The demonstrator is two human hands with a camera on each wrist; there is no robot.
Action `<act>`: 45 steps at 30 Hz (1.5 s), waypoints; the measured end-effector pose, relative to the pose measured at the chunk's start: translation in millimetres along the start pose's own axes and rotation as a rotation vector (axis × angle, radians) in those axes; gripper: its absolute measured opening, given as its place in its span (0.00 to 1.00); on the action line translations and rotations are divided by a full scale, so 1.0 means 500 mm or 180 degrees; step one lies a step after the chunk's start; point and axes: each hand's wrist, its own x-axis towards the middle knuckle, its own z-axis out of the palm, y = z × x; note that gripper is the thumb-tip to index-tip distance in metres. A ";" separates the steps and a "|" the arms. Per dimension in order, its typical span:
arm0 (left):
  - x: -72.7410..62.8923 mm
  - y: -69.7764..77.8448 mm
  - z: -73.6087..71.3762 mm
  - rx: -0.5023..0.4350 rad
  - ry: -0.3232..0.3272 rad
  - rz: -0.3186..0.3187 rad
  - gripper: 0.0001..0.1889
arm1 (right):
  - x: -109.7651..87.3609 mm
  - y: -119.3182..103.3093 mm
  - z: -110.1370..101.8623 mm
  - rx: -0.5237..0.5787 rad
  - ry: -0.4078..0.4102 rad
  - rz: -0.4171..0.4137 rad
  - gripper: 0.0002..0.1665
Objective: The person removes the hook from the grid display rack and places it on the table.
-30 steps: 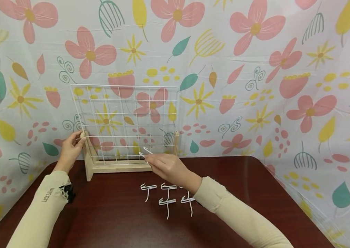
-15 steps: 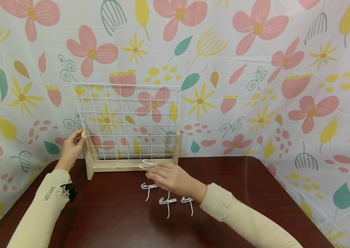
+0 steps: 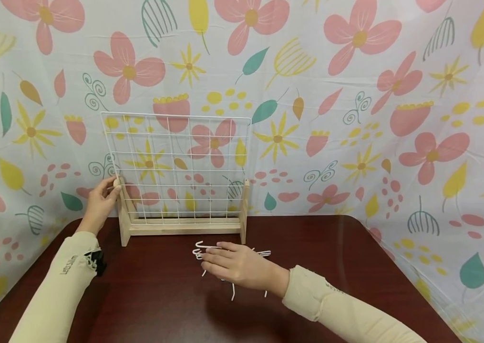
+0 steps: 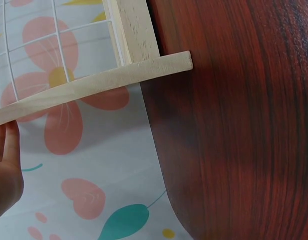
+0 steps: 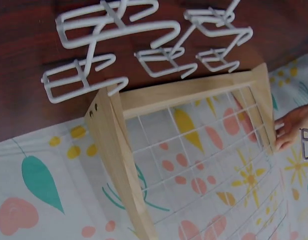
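A white wire grid panel (image 3: 177, 162) stands in a light wooden stand (image 3: 183, 229) at the back of the table. My left hand (image 3: 99, 205) holds the top of the stand's left upright; in the left wrist view its fingers (image 4: 11, 142) touch the wood. Low over the table, my right hand (image 3: 242, 267) holds a white wire hook (image 3: 207, 246), whose curved ends stick out past the fingertips. Its thumb is hidden in the head view. Several more white wire hooks (image 5: 114, 30) lie on the table, partly covered by that hand in the head view.
The dark red-brown wooden table (image 3: 147, 295) has rounded back corners. Behind it and along the sides hangs a white cloth (image 3: 310, 119) printed with flowers and leaves, close to the stand's back.
My right hand has come down and toward me with its hook, from in front of the grid to over the other hooks. The left hand stays on the upright.
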 end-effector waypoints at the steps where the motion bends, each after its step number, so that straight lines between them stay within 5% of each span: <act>1: 0.000 0.000 0.000 -0.0016 0.0007 0.0010 0.25 | 0.000 -0.004 0.001 -0.0029 -0.0031 -0.0017 0.19; 23: -0.002 0.013 -0.001 -0.0010 0.0021 0.0008 0.23 | 0.011 -0.088 0.043 -0.0222 -0.0837 -0.0051 0.14; 32: 0.004 0.000 0.003 0.0012 0.0086 0.0045 0.23 | 0.017 -0.097 0.060 -0.0389 -0.0988 -0.0196 0.19; 45: 0.006 -0.004 0.002 -0.0067 0.0040 0.0036 0.24 | 0.007 -0.111 0.074 -0.0327 -0.1199 -0.0113 0.10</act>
